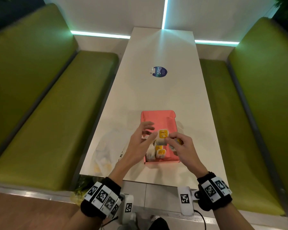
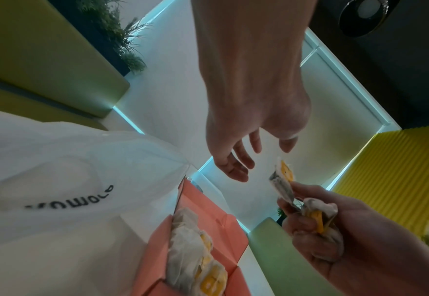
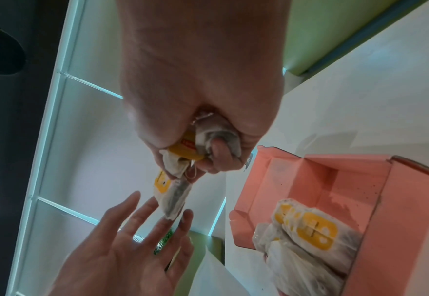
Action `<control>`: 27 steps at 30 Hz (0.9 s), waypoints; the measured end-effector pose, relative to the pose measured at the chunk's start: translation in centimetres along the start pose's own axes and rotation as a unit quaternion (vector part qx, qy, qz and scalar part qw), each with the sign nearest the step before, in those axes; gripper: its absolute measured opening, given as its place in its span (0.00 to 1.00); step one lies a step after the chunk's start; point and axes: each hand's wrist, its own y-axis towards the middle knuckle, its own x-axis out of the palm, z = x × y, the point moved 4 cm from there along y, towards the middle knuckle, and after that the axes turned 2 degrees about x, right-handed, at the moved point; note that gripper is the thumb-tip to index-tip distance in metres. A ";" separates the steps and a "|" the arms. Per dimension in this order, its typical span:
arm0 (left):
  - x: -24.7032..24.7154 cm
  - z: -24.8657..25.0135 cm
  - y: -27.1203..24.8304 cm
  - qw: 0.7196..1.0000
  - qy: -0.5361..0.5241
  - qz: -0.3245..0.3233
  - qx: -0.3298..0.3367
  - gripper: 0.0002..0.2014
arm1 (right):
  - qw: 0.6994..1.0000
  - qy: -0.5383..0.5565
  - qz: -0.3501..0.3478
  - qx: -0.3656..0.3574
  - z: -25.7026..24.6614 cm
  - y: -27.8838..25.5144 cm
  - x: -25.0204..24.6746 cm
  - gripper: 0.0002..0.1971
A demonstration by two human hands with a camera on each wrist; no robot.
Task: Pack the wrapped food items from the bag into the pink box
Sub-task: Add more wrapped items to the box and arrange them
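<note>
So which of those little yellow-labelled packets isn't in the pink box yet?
The wrapped packet pinched in the right hand, held above the pink box; the other visible packets lie inside it.

The right hand (image 3: 195, 124) grips two white paper-wrapped items with yellow labels (image 3: 180, 158); the left hand's (image 3: 122, 246) spread fingers (image 3: 130, 208) touch the lower one beside the open pink cardboard box (image 3: 395, 224).
</note>
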 end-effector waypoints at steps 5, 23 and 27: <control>0.7 -0.3 -1.2 0.998 -0.053 0.008 0.011 0.14 | 1.000 0.024 -0.019 0.006 0.1 -0.3 0.6 0.04; -0.9 1.1 -1.9 0.980 0.139 -0.019 0.140 0.06 | 0.987 -0.134 -0.007 -0.088 -2.3 -0.2 -0.1 0.03; -1.9 1.2 -2.1 0.985 0.114 -0.031 0.126 0.06 | 0.992 -0.117 -0.041 -0.023 -2.4 0.4 -1.3 0.05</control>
